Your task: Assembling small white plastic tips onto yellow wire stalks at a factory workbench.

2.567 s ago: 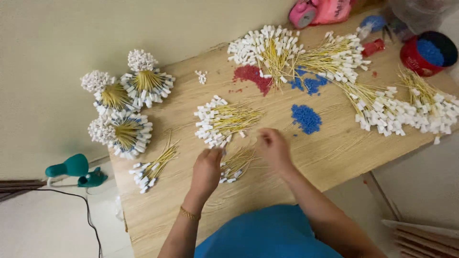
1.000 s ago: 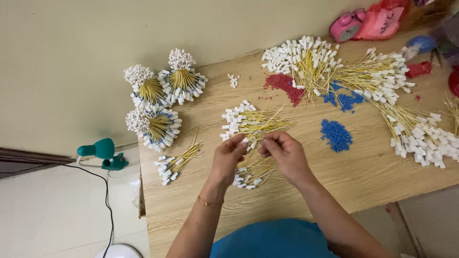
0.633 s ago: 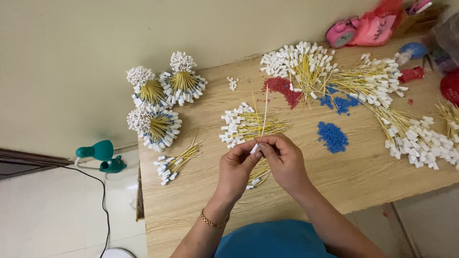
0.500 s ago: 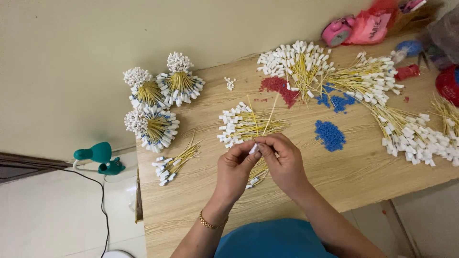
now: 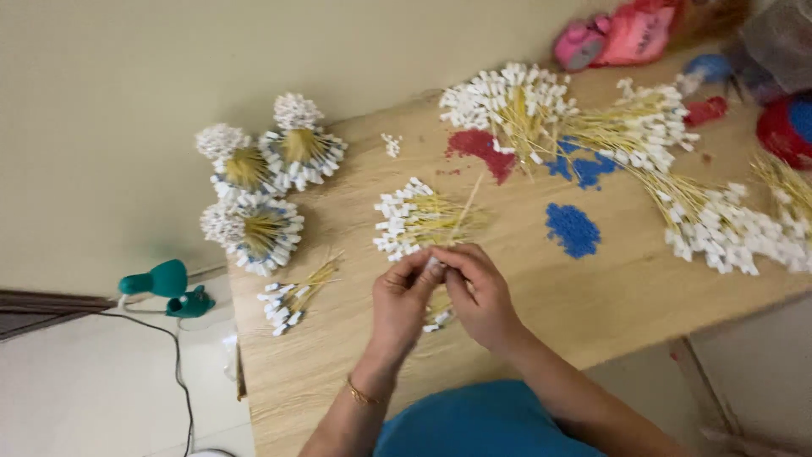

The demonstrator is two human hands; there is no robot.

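My left hand (image 5: 404, 300) and my right hand (image 5: 480, 292) meet over the wooden table (image 5: 592, 288), both pinching one thin yellow stick (image 5: 463, 205) with a white tip at my fingertips; the stick points away from me. A small heap of the same white-tipped sticks (image 5: 419, 222) lies just beyond my fingers. A few more sticks (image 5: 437, 311) lie under my hands, partly hidden. A small bunch of sticks (image 5: 296, 292) lies to the left.
Three bundled round clusters of sticks (image 5: 258, 182) stand at the table's left end. Large loose piles (image 5: 584, 118) spread across the back and right. Red beads (image 5: 482, 148) and blue beads (image 5: 573, 228) lie in patches. A teal tool (image 5: 161, 283) with a cord is left of the table.
My hands came together from resting on the table and lifted one stick from the pile; both now pinch it at its white tip. The camera view shifted slightly.
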